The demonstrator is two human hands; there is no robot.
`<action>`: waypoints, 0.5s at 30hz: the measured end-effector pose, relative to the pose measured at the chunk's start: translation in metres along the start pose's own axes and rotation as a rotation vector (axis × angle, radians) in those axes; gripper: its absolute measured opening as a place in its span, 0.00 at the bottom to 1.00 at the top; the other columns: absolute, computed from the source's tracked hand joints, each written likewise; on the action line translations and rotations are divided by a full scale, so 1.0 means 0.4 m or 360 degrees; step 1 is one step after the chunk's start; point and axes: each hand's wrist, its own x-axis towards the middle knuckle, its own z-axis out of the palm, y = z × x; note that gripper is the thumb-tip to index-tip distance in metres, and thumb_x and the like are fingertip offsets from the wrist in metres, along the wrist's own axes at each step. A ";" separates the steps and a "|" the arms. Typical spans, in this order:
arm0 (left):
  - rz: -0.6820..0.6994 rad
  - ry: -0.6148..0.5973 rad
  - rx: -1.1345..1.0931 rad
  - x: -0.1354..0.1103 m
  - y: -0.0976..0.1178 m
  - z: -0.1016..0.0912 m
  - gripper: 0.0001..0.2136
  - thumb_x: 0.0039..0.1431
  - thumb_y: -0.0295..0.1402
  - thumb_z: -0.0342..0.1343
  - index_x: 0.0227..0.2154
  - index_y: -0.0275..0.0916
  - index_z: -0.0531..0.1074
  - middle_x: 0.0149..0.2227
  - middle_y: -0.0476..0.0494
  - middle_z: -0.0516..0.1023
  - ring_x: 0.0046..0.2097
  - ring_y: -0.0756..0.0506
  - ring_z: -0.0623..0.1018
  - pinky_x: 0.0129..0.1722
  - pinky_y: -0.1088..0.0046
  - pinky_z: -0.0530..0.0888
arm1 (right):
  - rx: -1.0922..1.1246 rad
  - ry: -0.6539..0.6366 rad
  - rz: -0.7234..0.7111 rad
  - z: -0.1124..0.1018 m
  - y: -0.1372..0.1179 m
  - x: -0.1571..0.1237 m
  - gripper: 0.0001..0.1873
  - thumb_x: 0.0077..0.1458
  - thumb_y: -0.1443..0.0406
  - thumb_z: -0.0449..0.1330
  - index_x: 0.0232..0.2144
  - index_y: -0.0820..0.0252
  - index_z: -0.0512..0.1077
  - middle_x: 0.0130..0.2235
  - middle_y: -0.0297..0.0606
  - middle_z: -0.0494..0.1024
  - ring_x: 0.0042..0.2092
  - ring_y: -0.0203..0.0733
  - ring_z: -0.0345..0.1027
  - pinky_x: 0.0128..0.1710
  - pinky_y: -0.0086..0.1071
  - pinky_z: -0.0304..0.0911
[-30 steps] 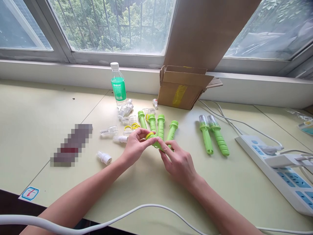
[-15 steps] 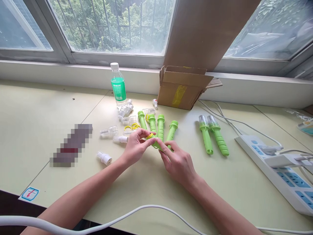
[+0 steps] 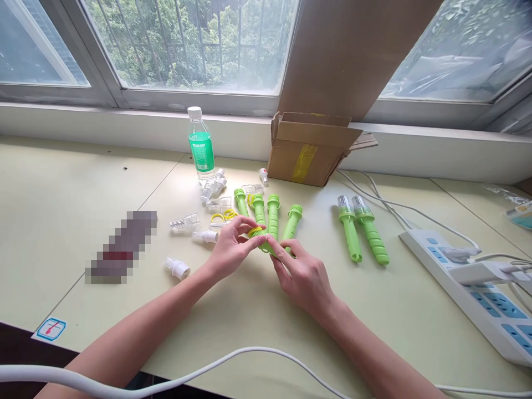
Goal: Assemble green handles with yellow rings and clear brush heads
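We see the left hand [image 3: 228, 250] with thumb and fingers pinched together on a yellow ring [image 3: 255, 229] at the threaded end of a green handle [image 3: 269, 247]; the right hand [image 3: 305, 273] curls its fingers closed on the same handle, which sits between both hands. Just beyond, we find four loose green handles [image 3: 273, 215]. Farther out — clear covers [image 3: 185, 223] to the left, two clear-topped handles [image 3: 351, 235] to the right, a cardboard box [image 3: 316, 152] behind.

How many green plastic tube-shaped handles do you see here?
7: one green handle held between the left hand and right hand, four uncapped handles lying just beyond, two clear-topped handles farther right. More may be hidden.
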 end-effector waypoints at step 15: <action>0.0028 -0.0159 0.0022 0.006 0.013 -0.017 0.14 0.51 0.37 0.63 0.34 0.38 0.64 0.47 0.38 0.77 0.43 0.43 0.79 0.44 0.62 0.75 | 0.0023 0.0015 0.0001 -0.001 -0.003 0.002 0.26 0.61 0.70 0.52 0.61 0.56 0.59 0.36 0.39 0.75 0.31 0.34 0.67 0.25 0.25 0.56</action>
